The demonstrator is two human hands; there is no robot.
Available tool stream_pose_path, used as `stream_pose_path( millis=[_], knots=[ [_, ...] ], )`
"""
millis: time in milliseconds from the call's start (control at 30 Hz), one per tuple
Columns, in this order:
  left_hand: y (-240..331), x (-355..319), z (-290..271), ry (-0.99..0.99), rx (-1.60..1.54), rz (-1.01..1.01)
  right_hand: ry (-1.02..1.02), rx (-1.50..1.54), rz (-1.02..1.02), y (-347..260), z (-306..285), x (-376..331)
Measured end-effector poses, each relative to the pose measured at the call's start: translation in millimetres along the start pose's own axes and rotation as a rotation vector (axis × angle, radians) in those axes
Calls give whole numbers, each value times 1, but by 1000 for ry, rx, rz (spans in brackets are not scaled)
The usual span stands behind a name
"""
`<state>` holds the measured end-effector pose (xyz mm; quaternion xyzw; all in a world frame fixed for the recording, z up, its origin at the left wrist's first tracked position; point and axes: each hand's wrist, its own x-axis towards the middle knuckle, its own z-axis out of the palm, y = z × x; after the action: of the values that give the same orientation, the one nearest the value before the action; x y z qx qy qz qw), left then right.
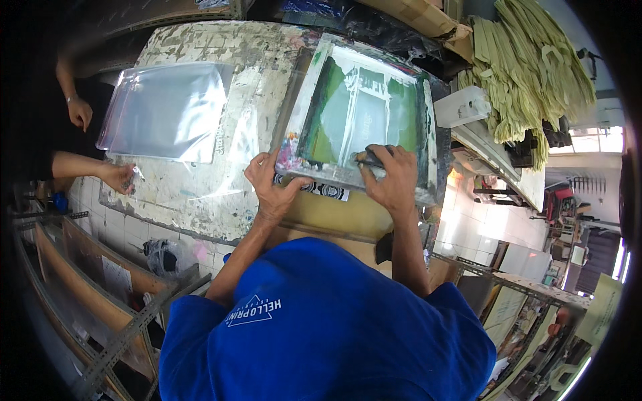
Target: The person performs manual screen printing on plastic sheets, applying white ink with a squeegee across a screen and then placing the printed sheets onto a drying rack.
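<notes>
The screen frame is touched at eight o'clock by the left hand, spread — at five, a dark tool is pinched by the right hand.

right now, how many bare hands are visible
4: left hand at near left corner of a paint-stained rectangular frame, right hand holding a dark object over its green mesh; a co-worker's upper hand and lower hand, farther left.

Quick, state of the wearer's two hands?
Left hand: open, spread against the screen frame's near-left corner.
Right hand: closed around a dark object, type unclear.
</notes>
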<state>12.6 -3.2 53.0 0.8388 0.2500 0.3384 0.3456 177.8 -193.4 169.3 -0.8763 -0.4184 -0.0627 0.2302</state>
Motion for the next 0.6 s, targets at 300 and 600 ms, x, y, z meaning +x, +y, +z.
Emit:
stream_pose_path(
  millis=[300,600],
  knots=[
    [31,88,-24,39,-235,59,479,-158,-184,1,-83,93],
    [-85,6,14,49,720,-102,395,-106,-85,13,-120,154]
  ],
)
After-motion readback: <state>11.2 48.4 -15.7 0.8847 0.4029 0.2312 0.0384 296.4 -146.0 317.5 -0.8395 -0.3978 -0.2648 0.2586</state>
